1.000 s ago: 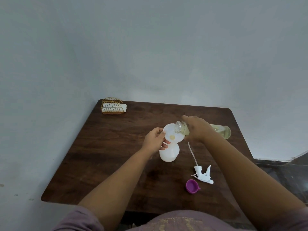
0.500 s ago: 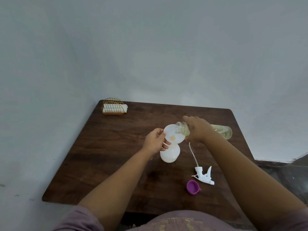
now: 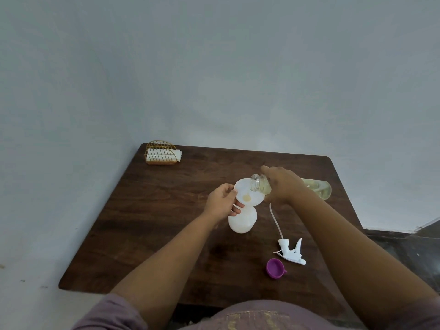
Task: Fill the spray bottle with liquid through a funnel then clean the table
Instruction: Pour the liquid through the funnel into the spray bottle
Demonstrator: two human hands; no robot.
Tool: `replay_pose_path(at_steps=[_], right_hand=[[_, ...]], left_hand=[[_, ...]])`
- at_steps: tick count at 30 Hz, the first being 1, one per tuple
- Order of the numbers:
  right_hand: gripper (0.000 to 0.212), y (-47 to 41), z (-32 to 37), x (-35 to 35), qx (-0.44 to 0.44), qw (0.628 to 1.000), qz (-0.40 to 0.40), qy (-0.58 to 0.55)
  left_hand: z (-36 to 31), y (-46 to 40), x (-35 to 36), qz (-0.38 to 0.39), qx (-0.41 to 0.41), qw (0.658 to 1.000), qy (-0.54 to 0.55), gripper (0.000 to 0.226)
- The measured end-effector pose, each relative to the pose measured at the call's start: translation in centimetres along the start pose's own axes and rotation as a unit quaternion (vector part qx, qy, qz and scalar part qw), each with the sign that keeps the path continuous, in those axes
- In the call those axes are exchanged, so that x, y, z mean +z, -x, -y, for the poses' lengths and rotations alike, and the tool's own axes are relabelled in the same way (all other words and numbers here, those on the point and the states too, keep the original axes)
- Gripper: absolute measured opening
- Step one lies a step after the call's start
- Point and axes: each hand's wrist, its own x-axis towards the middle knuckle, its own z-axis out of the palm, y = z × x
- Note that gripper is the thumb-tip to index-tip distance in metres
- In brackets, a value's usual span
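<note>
A white spray bottle (image 3: 242, 220) stands on the dark wooden table (image 3: 162, 210) with a white funnel (image 3: 247, 194) in its neck. My left hand (image 3: 220, 202) grips the funnel's rim on the left side. My right hand (image 3: 283, 184) holds a clear bottle of pale yellow liquid (image 3: 316, 188), tipped almost flat, its open mouth over the funnel's right edge. A small pool of yellow liquid lies at the funnel's bottom. The white spray head (image 3: 291, 251) with its long tube lies on the table to the right of the spray bottle.
A purple cap (image 3: 275, 268) lies near the table's front, beside the spray head. A gold wire holder with white napkins (image 3: 162, 153) stands at the far left corner. A grey wall runs behind and to the left. Dark floor shows at the right.
Both hands have barely moved. The clear bottle stays tipped over the funnel, with the yellow pool still in the funnel's bottom.
</note>
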Motion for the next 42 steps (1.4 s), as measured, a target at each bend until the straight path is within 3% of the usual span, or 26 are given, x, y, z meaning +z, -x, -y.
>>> replay_pose_path(at_steps=[42], right_hand=[[0.046, -0.22, -0.01, -0.06, -0.001, 1.0, -0.001, 0.003]], left_hand=[[0.21, -0.19, 0.04, -0.002, -0.004, 1.0, 0.011, 0.016]])
